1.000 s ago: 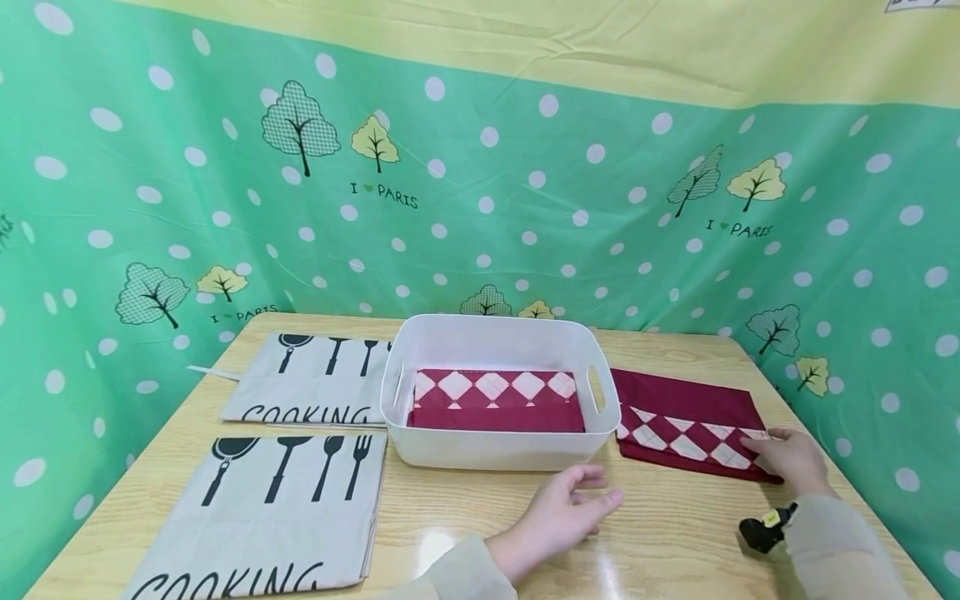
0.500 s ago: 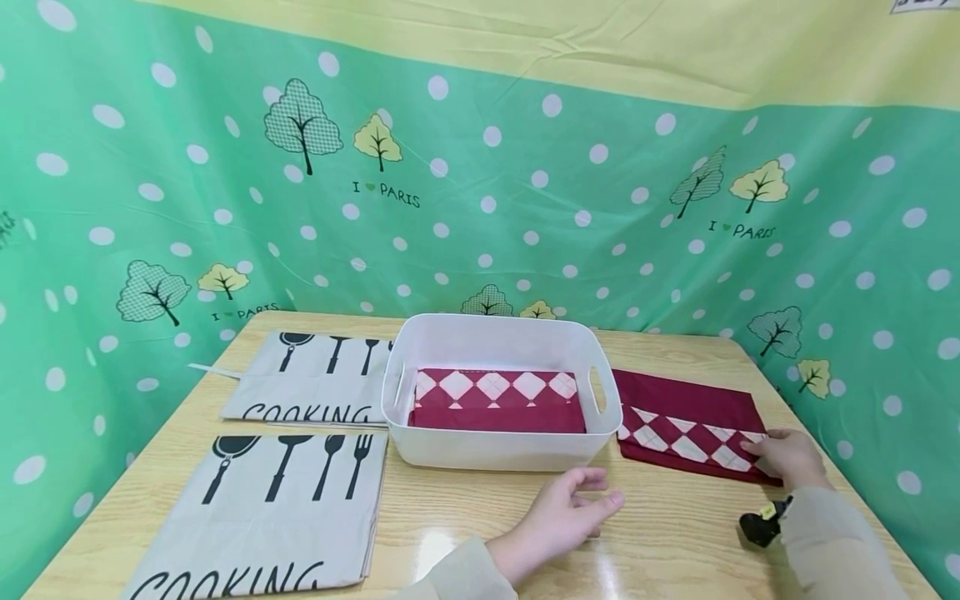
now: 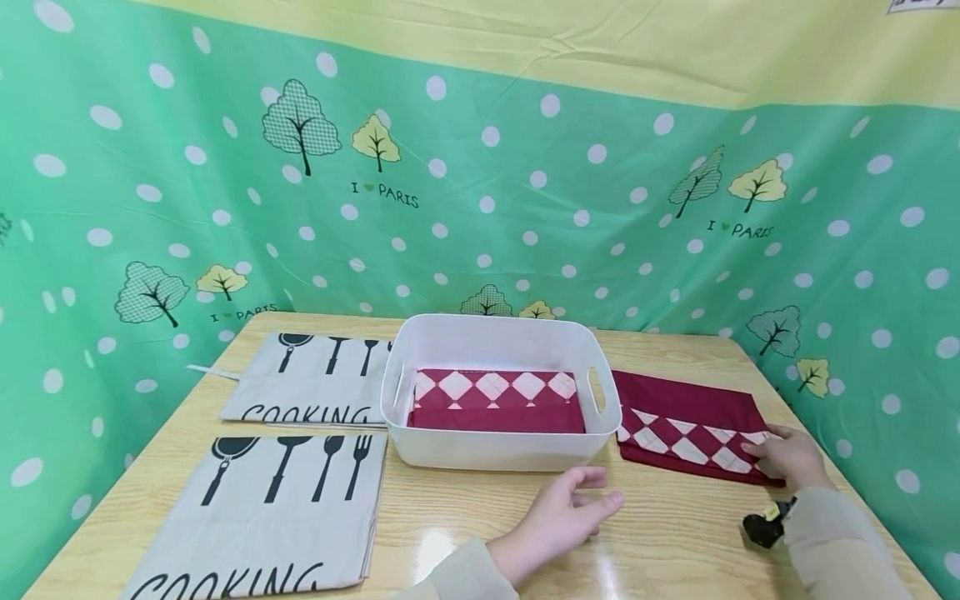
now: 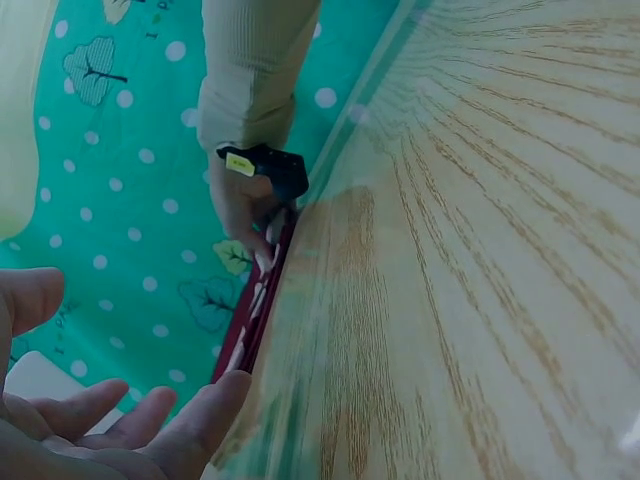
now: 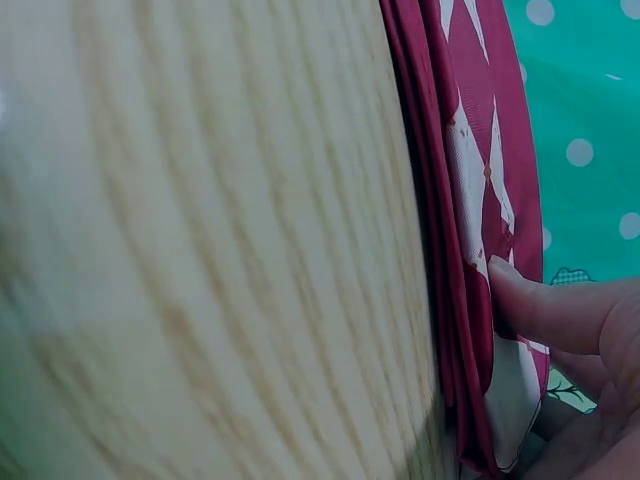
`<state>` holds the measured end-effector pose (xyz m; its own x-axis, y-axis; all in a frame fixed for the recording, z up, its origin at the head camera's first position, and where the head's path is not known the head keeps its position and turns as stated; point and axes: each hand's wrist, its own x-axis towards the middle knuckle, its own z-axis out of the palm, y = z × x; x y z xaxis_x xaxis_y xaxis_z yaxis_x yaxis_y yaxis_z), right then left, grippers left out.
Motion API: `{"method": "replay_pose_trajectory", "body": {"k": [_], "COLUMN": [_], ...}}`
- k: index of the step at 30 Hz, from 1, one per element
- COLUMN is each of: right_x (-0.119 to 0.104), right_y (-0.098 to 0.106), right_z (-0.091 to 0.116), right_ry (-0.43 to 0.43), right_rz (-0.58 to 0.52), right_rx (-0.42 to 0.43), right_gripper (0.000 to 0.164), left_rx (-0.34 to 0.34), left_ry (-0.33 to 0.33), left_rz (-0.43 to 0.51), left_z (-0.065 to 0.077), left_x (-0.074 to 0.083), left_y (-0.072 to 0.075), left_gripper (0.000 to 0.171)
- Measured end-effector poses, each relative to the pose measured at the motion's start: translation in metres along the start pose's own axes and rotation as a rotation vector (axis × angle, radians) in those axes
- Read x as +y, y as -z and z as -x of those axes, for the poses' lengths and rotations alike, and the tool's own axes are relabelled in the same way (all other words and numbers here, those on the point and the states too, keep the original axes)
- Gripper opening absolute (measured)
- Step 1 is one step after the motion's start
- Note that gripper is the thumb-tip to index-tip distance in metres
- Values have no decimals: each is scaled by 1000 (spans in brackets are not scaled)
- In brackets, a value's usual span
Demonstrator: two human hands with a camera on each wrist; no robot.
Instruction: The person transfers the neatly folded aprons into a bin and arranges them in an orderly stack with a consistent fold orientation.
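A folded maroon cloth [image 3: 690, 400] with a band of pale diamonds lies on the table right of the white basket [image 3: 495, 450]. My right hand [image 3: 797, 458] pinches its right end; in the right wrist view the thumb [image 5: 545, 305] presses on top and the other fingers reach behind the edge, partly hidden. Several stacked layers of the maroon cloth show at its near side. A similar maroon cloth [image 3: 495, 419] lies flat inside the basket. My left hand [image 3: 558, 512] is held in front of the basket, fingers relaxed and holding nothing.
Two folded grey cloths printed with utensils and COOKING lie at the left, a farther cloth [image 3: 300, 392] beside the basket and a nearer cloth [image 3: 270, 525]. A pale strap [image 3: 213, 372] extends from the farther one. A green dotted curtain [image 3: 480, 208] hangs behind the wooden table [image 3: 675, 533].
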<state>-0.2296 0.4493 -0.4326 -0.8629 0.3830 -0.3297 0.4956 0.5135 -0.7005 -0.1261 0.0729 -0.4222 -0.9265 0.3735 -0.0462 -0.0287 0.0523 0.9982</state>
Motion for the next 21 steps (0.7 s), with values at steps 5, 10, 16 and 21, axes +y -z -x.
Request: {"method": "replay_pose_trajectory", "body": {"k": [5, 10, 16, 21], "right_x": [2, 6, 12, 13], "right_y": [1, 1, 4, 3], "right_z": [0, 0, 0, 4], "right_ry": [11, -1, 5, 17], "right_rz": [-34, -45, -58, -75], "right_rx": [-18, -34, -58, -77], "right_gripper": [85, 86, 88, 85], "left_rx": [5, 7, 10, 10], "left_ry": [9, 14, 10, 18], "left_rz": [-15, -8, -3, -16], "left_z": [0, 0, -1, -2], "left_x": [-1, 0, -2, -2], "left_y": [0, 0, -2, -5], "left_gripper": [50, 52, 54, 57]}}
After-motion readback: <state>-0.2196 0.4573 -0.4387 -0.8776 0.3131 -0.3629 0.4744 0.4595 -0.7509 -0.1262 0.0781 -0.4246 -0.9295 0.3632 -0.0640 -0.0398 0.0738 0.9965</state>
